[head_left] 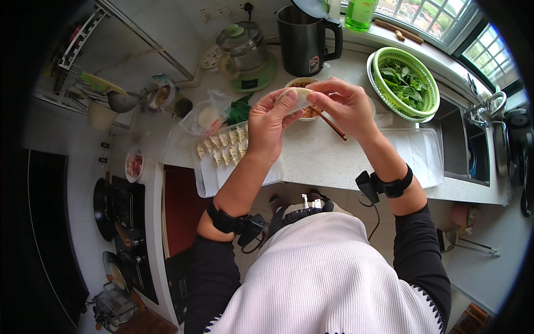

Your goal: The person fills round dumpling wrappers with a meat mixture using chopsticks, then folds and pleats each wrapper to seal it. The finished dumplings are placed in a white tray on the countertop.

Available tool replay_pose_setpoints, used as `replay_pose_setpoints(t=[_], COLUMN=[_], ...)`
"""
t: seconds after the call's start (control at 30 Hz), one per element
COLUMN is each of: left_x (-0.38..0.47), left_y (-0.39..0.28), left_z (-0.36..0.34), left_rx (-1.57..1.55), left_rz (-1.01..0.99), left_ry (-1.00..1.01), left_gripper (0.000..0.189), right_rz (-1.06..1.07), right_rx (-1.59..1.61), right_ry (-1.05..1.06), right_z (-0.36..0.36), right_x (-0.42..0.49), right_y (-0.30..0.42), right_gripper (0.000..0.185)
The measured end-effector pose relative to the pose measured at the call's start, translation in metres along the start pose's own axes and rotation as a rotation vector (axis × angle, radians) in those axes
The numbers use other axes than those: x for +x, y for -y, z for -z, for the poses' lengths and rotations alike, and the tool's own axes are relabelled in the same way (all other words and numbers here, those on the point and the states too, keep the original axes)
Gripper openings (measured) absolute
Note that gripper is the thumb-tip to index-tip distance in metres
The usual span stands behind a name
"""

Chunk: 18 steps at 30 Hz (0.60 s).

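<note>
Between my two hands is a folded dumpling wrapper (299,98), pale and curved along its upper edge. My left hand (271,115) grips its left side, thumb laid across the front. At the right end, the thumb and fingers of my right hand (344,102) pinch the edge. Behind and below the hands sits a bowl of brown minced filling (309,112), partly hidden by them. A pair of wooden chopsticks (333,126) leans out of it. Left of my left forearm, rows of pleated dumplings (225,146) lie in a lined plastic tray (208,179), which the arm partly covers.
A second lined tray (417,154) is by the sink (450,133). Green leaves fill a green basket (434,89) at the back right. A dark open-lidded jug (298,41) and a kitchen scale (250,81) stand behind. A plastic bag (210,110) lies left, a stove (129,217) further left.
</note>
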<state>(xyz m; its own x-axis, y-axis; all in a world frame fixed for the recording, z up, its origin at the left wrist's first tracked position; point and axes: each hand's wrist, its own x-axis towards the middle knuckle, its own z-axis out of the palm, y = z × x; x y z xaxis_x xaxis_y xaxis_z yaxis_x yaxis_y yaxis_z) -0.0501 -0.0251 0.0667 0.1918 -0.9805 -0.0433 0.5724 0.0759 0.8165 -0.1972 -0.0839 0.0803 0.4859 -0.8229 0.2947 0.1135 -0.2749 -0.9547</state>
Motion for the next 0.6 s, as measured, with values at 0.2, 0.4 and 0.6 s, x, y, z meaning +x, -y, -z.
replay_pose_setpoints(t=[0.2, 0.4, 0.6], left_x=[-0.001, -0.001, -0.008], left_y=[0.001, 0.001, 0.005], left_z=[-0.011, -0.011, -0.005], left_rx=[0.067, 0.060, -0.001], left_rz=[0.004, -0.012, -0.010], left_ry=[0.071, 0.080, 0.079], left_gripper=[0.017, 0.015, 0.015], right_rz=[0.328, 0.139, 0.108], right_rx=[-0.367, -0.158, -0.162], right_ry=[-0.040, -0.006, 0.038], right_z=[0.008, 0.013, 0.013], right_x=[-0.007, -0.011, -0.017], right_y=[0.006, 0.006, 0.003], right_gripper=[0.009, 0.010, 0.015])
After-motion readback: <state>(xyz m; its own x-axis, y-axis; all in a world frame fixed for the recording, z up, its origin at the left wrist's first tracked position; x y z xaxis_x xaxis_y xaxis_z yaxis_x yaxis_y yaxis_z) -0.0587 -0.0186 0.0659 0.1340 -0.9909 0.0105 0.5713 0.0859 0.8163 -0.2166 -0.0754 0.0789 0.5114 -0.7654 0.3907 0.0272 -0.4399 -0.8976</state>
